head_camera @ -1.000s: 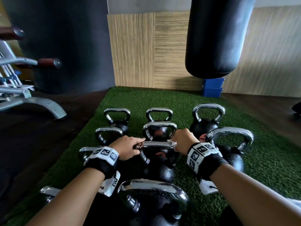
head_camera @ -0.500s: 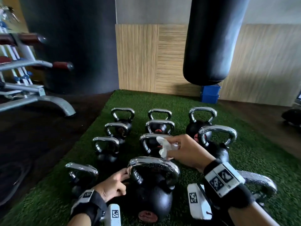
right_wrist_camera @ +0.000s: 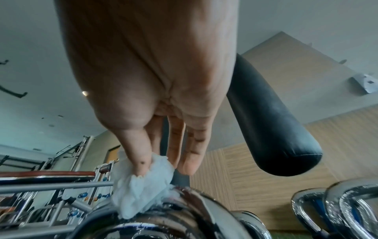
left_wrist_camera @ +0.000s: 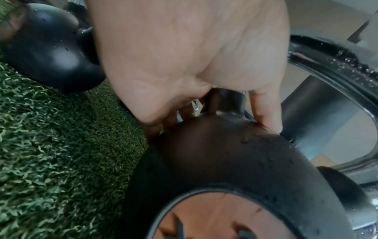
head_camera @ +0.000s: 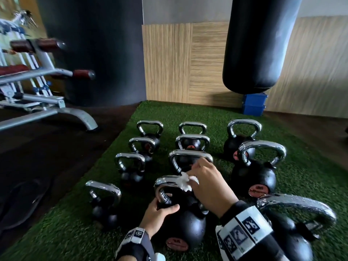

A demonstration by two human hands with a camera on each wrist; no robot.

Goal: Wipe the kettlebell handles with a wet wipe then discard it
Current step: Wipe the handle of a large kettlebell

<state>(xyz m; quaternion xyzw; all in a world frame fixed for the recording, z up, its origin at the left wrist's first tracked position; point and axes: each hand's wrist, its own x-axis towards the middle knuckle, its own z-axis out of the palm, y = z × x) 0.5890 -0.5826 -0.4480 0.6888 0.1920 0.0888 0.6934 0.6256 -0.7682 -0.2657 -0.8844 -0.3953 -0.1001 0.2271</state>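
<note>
The nearest middle kettlebell (head_camera: 190, 227) is black with a chrome handle (head_camera: 165, 182) and stands on the green turf. My left hand (head_camera: 163, 206) grips the base of the handle's left leg, thumb across the front; the left wrist view shows the left hand (left_wrist_camera: 214, 113) wrapped round that black stub above the kettlebell body (left_wrist_camera: 235, 161). My right hand (head_camera: 190, 180) pinches a crumpled white wet wipe (head_camera: 185, 183) and holds it against the top of the handle. In the right wrist view the right hand's (right_wrist_camera: 151, 161) thumb and fingers hold the wipe (right_wrist_camera: 141, 190) on the wet chrome handle (right_wrist_camera: 184, 218).
Several more chrome-handled kettlebells (head_camera: 254, 176) stand in rows on the turf mat (head_camera: 310, 176). A black punching bag (head_camera: 258, 44) hangs at the back right above a blue box (head_camera: 254, 104). A metal bench frame (head_camera: 47, 110) stands on the dark floor at left.
Both hands left the kettlebell one row back and came to the nearer one. The left hand took hold of its handle leg, and the right hand brought the wipe down onto its handle.
</note>
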